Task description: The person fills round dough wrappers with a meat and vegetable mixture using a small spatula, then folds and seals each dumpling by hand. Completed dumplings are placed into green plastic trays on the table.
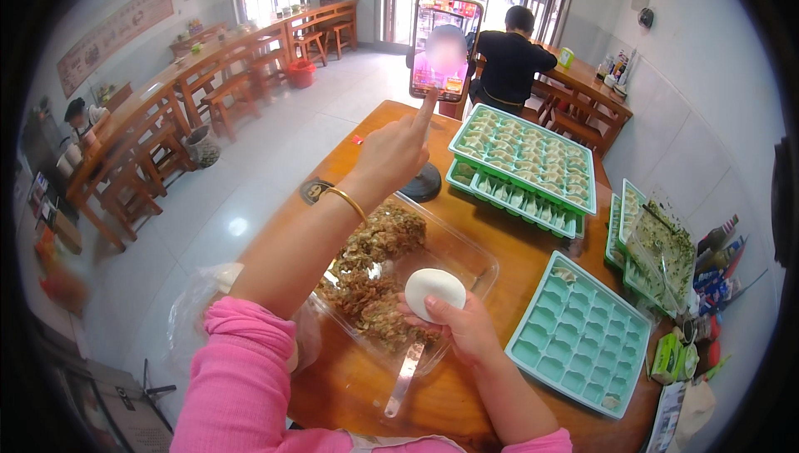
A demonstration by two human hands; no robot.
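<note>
My left hand reaches out over the table with its index finger extended to the lower part of a smartphone's screen. The phone stands upright on a round-based holder. In my right hand is a round white dough wrapper, pinched under the thumb. Just beyond and left of that hand, a clear plastic tub holds chopped brown-green filling. A flat metal spatula leans out over the tub's near edge. Left of the tub lies a clear plastic bag, partly hidden by my left arm.
On the right, a green compartment tray holds a dumpling at two corners. Stacked trays of dumplings stand behind it. Bottles and a greasy clear tub crowd the right wall. A seated person is beyond the table; another is far left.
</note>
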